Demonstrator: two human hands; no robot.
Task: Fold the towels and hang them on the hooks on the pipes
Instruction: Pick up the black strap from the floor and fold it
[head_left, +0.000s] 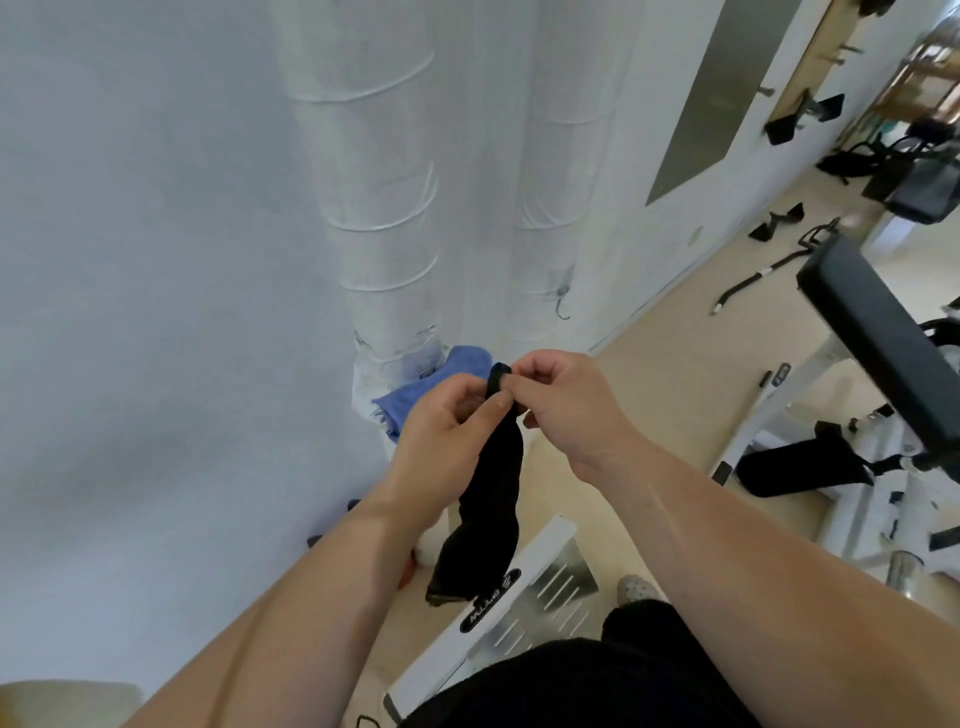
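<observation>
Before the white pipes (379, 208), my left hand (447, 426) and right hand (566, 400) pinch the black towel (493, 493), perhaps by its loop (497, 375).

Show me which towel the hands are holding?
The black towel, dangling long from the left hand and right hand, which pinch its top. The blue towel sits behind, against a white pipe, untouched.

This is a gym or fitness room. A black padded weight bench (878, 332) on a white frame stands at 3 o'clock, and a curl bar (753, 283) lies on the beige floor (675, 364) at 2 o'clock. Cable handles (800, 117) hang on wall pegs at 1 o'clock, and a white machine footplate (519, 587) sits at 6 o'clock.
</observation>
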